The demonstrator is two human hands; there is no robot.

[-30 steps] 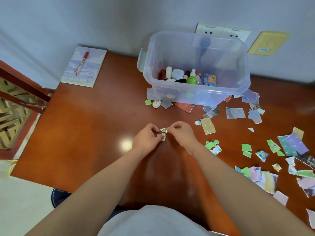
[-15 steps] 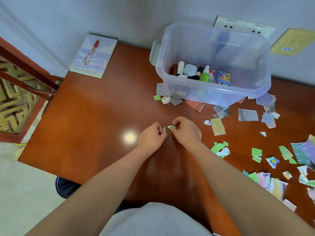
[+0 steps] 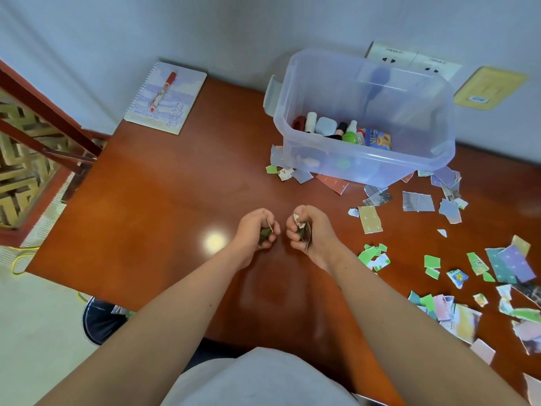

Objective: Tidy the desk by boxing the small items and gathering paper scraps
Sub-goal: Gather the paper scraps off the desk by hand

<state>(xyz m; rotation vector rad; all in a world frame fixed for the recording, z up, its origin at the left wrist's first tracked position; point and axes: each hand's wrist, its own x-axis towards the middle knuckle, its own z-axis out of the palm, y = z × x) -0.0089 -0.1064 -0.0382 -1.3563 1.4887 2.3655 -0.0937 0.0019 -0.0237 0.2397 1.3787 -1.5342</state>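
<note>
Over the middle of the brown desk (image 3: pixel 164 200), my left hand (image 3: pixel 255 230) curls round a small greenish paper scrap (image 3: pixel 265 232). My right hand (image 3: pixel 308 230) grips another bunch of paper scraps (image 3: pixel 303 228) a short gap to the right. A clear plastic box (image 3: pixel 366 159) stands at the back right and holds several small items (image 3: pixel 342 131), bottles and a blue packet among them. Many loose paper scraps (image 3: pixel 480 265) lie scattered over the right side of the desk and along the box's front edge.
A spiral notebook (image 3: pixel 167 98) with a red pen (image 3: pixel 162 92) on it lies at the desk's back left corner. Wall sockets (image 3: pixel 409 61) and a yellow plate (image 3: pixel 491 87) sit behind the box. A wooden frame (image 3: pixel 38 112) stands left of the desk.
My hands were pinching one scrap together; they have drawn apart, and each now holds paper in a curled fist. The view has shifted left.
</note>
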